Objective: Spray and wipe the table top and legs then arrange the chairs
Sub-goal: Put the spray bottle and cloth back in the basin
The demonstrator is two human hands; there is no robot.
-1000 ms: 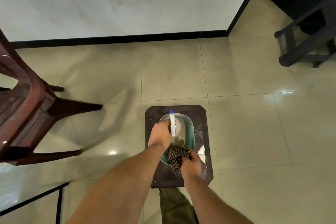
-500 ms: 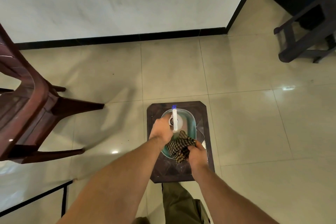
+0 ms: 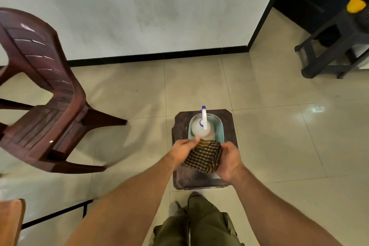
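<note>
change: the spray bottle (image 3: 201,130) has been let go by the left hand (image 3: 182,149), and the checked cloth (image 3: 205,158) has been lifted out of the basket (image 3: 219,124).
hands: the cloth is held at its edges by both, the right hand (image 3: 231,163) curled round it, over the stool (image 3: 229,118).
meaning: wiping is judged not yet begun.
basket: set on the stool; only the bottle is left in it, upright.

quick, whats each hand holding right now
Left hand: holding the checked cloth.
Right hand: holding the same cloth.
</note>
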